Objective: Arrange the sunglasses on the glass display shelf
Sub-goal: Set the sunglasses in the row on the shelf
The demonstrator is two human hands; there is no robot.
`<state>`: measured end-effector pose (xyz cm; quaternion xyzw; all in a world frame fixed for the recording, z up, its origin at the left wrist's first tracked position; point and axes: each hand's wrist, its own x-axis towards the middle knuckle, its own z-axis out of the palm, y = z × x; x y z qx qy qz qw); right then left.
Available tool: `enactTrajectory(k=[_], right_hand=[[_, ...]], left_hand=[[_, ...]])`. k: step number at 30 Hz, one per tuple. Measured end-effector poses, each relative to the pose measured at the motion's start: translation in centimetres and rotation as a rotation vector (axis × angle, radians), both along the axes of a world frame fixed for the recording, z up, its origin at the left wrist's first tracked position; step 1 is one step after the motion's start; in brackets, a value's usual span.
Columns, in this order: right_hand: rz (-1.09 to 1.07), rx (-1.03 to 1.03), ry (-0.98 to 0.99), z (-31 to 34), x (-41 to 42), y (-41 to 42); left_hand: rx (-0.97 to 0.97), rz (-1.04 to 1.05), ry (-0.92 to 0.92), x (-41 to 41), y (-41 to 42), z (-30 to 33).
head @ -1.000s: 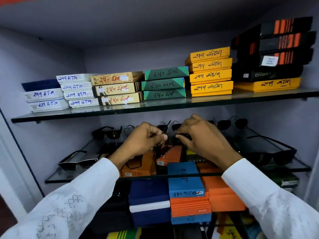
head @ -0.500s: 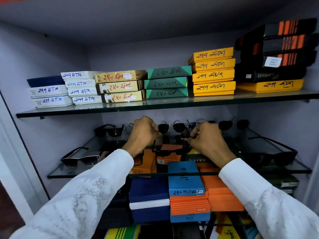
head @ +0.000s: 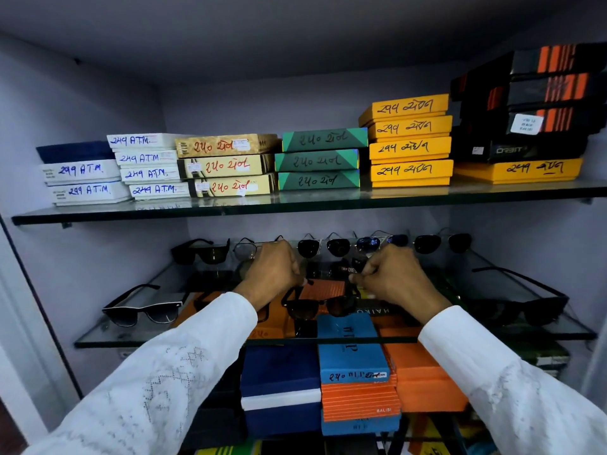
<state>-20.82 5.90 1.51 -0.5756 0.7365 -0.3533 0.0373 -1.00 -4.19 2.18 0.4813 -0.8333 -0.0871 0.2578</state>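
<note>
Both hands reach in over the lower glass shelf [head: 138, 336] and share one pair of dark brown-lensed sunglasses [head: 320, 305], which sits between them at the middle of the shelf with its lenses facing the camera. The left hand [head: 272, 270] is curled into a loose fist, fingers folded in, pinching the end of the left temple arm at the knuckles' lower edge. The right hand [head: 394, 277] is curled the same way, thumb and forefinger closed on the right temple arm just above the frame's corner. Whether the frame rests on the glass or hangs just above it cannot be told.

Behind the hands a row of aviator sunglasses [head: 323, 246] stands along the back of the same shelf, lenses forward, with a black-framed pair [head: 202, 252] at its left end. A white-rimmed pair [head: 144, 311] lies near the shelf's front left edge and a black pair [head: 522, 310] lies at the right side, both well apart from the held pair. Beneath the glass, a blue box [head: 353, 359] and orange boxes [head: 423, 376] are stacked. The upper glass shelf [head: 230, 210] carries stacks of labelled boxes, among them yellow boxes [head: 409, 142].
</note>
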Motion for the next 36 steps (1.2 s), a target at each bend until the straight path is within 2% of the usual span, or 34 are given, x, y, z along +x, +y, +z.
enactTrajectory(k=[5,9,11,15,18,21,25,28,33,36], right_hand=[[-0.190,-0.050,0.115,2.1,-4.1,-0.5],[-0.190,0.181,0.262,0.9,-3.8,-1.6],[-0.165,0.237,0.273,0.0,-3.5,-2.1],[-0.177,0.164,0.242,-0.9,-3.1,-2.4],[-0.185,0.015,0.232,-0.4,-3.3,-1.5],[-0.118,-0.099,0.214,0.5,-3.8,0.0],[0.022,-0.229,0.102,1.7,-4.8,2.2],[0.038,-0.291,0.017,2.3,-5.9,3.5],[-0.079,-0.226,-0.090,2.6,-9.0,3.5],[-0.173,-0.123,-0.069,2.6,-10.1,3.2]], left_hand=[[-0.090,-0.011,0.069,-0.1,0.5,0.6],[-0.146,-0.067,0.122,-1.1,1.3,1.4],[-0.165,-0.091,0.146,-1.7,1.6,1.5],[-0.194,-0.148,0.175,-2.7,2.2,1.5],[-0.235,-0.197,0.182,-3.5,2.5,1.5],[-0.281,-0.207,0.187,-4.7,2.8,1.5],[-0.262,-0.213,0.213,-6.2,2.6,1.7],[-0.240,-0.225,0.253,-6.9,2.8,2.2],[-0.164,-0.192,0.292,-7.4,3.4,2.8],[-0.122,-0.141,0.246,-7.8,3.5,2.6]])
